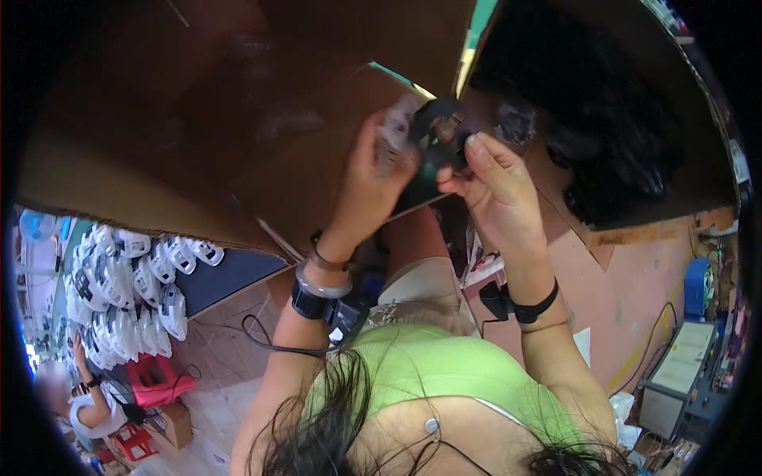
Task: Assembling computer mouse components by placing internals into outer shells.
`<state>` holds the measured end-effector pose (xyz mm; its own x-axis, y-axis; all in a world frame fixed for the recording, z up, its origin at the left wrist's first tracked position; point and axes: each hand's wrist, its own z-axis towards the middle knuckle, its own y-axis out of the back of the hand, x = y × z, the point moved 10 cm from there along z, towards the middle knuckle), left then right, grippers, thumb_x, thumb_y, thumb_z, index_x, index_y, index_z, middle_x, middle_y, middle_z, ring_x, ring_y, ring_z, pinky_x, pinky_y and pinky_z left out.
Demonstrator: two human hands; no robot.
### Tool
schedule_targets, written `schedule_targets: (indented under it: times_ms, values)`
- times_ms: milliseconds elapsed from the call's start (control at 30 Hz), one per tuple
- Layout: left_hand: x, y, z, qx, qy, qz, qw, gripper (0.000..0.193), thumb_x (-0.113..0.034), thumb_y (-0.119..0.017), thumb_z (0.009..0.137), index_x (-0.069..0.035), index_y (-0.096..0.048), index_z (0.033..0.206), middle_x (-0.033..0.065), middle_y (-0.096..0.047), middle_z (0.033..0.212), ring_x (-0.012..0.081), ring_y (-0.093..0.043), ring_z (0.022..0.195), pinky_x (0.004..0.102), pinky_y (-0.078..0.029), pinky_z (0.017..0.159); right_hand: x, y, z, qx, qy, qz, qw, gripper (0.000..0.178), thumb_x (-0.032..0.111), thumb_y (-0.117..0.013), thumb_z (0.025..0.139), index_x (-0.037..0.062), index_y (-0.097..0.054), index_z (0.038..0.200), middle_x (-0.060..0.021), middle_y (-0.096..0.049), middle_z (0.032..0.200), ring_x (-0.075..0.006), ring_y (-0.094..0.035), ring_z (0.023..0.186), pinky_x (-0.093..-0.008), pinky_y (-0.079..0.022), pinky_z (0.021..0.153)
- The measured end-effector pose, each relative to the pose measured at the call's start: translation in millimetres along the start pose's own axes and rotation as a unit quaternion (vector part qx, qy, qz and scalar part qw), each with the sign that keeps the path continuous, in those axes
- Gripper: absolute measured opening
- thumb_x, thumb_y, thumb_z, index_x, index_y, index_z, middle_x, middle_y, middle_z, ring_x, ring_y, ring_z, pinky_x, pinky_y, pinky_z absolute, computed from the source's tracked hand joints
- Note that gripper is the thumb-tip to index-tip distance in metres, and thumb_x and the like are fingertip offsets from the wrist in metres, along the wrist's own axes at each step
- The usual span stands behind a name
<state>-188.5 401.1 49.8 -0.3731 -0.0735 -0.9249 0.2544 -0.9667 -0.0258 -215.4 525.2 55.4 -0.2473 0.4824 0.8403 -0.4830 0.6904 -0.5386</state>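
Observation:
Both of my hands are raised in front of me over the cardboard boxes. Between thumb and fingers, my right hand (502, 178) grips the edge of a dark, rounded part with a small coppery metal piece (441, 131) in its middle. My left hand (371, 170) is closed on crumpled clear plastic wrapping (395, 131), close against the part's left side. Motion blur leaves the part's exact kind unclear, and I cannot tell whether the plastic still touches it.
A large brown cardboard box (198, 170) fills the upper left. The box at right (635, 232) holds a heap of black things (611, 119); a clear plastic bag (516, 124) lies beside them. White housings (111, 274) are piled at left, near a seated person (91, 408).

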Motion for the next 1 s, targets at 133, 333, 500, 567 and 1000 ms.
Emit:
schedule_targets:
  times_ms: [133,333,500,567,1000]
  values:
    - [-38.2,-6.8,-11.0,0.059,-0.005,-0.129,0.990,0.048,0.004,-0.055,0.074,-0.004,-0.037,0.118,0.0046,-0.043,0.113,0.0137,-0.040,0.108,0.0290,-0.030,0.093,0.9,-24.8,5.7,0.008,0.039,-0.034,0.999,0.020,0.018,-0.057,0.082,0.0003,-0.057,0.091,-0.0070,-0.059,0.082,-0.0117,-0.058,0.066,-0.0239,-0.050,0.061]
    - [-36.9,4.0,-17.5,0.048,0.004,-0.186,0.981,0.048,0.002,-0.054,0.075,-0.004,-0.037,0.119,0.0058,-0.043,0.112,0.0148,-0.039,0.108,0.0300,-0.028,0.095,-11.3,-29.5,1.7,-0.027,0.045,0.030,0.998,0.019,0.020,-0.058,0.082,0.0018,-0.056,0.087,-0.0074,-0.060,0.079,-0.0126,-0.058,0.061,-0.0237,-0.051,0.058]
    - [-42.8,7.1,-20.2,0.058,-0.053,-0.227,0.971,0.043,-0.005,-0.053,0.078,-0.004,-0.038,0.118,0.0067,-0.044,0.111,0.0147,-0.039,0.106,0.0288,-0.028,0.094,-5.3,-35.0,-5.6,-0.063,0.059,-0.051,0.995,0.022,0.019,-0.059,0.081,0.0000,-0.053,0.090,-0.0084,-0.059,0.080,-0.0135,-0.058,0.062,-0.0239,-0.051,0.059]
    - [-45.1,6.4,-23.0,0.039,-0.067,-0.203,0.976,0.039,-0.009,-0.053,0.081,-0.004,-0.039,0.116,0.0066,-0.045,0.109,0.0144,-0.041,0.104,0.0280,-0.029,0.092,-6.2,-37.7,-7.9,-0.066,0.075,-0.082,0.992,0.027,0.020,-0.060,0.080,-0.0008,-0.051,0.094,-0.0079,-0.057,0.079,-0.0136,-0.057,0.064,-0.0246,-0.050,0.061]
    - [-45.5,24.5,-31.6,0.052,0.038,-0.136,0.989,0.057,-0.017,-0.058,0.081,-0.003,-0.025,0.126,0.0097,-0.041,0.117,0.0164,-0.041,0.108,0.0287,-0.034,0.091,-17.8,-62.1,-1.8,0.120,0.059,-0.233,0.963,0.046,0.019,-0.058,0.081,-0.0003,-0.035,0.116,-0.0086,-0.047,0.106,-0.0141,-0.046,0.098,-0.0271,-0.039,0.084]
